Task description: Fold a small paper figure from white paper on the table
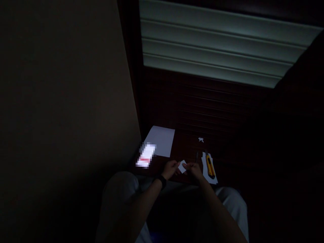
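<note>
A small white piece of paper [182, 166] is held between my two hands above the near edge of a dark table [186, 145]. My left hand [171, 168], with a dark band on its wrist, pinches the left side of the paper. On the opposite side, my right hand [193, 169] grips it between thumb and fingers. Right of my right hand, a yellow utility knife [210, 166] lies on white paper strips [205, 172]. A thin dark pen-like object [196, 156] lies just beyond that hand.
A large white sheet [162, 138] lies at the table's back left. In front of it glows a blurred phone-like screen [146, 155]. Small paper scraps [200, 139] lie at the back right. A wall [96, 101] stands at left, and a slatted panel [215, 44] rises behind. The room is dark.
</note>
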Demonstrator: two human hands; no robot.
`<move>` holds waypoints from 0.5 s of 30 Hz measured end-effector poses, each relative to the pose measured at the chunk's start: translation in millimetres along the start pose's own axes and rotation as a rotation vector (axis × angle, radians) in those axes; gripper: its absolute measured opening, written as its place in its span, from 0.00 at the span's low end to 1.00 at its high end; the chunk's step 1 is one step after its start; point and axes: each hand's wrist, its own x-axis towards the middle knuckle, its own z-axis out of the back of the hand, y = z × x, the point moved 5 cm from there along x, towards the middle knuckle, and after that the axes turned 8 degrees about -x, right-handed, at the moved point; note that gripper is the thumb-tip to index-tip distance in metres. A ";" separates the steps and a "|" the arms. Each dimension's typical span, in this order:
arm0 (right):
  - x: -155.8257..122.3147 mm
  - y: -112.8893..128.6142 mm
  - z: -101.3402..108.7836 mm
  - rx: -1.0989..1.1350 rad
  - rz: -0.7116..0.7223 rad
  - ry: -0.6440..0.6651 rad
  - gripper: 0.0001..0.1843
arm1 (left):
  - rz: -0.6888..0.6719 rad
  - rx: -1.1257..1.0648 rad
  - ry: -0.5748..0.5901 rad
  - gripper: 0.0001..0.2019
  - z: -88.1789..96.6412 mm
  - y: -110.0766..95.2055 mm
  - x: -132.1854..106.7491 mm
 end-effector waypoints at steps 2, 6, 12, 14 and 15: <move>-1.4 0.8 -0.9 0.013 0.000 -0.004 0.23 | 0.001 0.000 -0.002 0.18 0.0 1.0 0.3; -3.6 1.5 -0.7 0.034 0.007 -0.020 0.23 | 0.009 0.017 -0.004 0.17 -1.8 4.9 2.9; 2.6 2.5 2.6 0.035 0.057 -0.089 0.21 | 0.015 0.058 0.004 0.16 -3.5 10.8 5.3; 7.1 0.3 3.2 0.024 0.069 -0.122 0.20 | 0.016 0.074 0.007 0.16 -4.0 12.9 5.5; 9.4 -1.5 3.3 0.016 0.071 -0.140 0.19 | 0.016 0.081 0.007 0.16 -4.3 14.0 5.6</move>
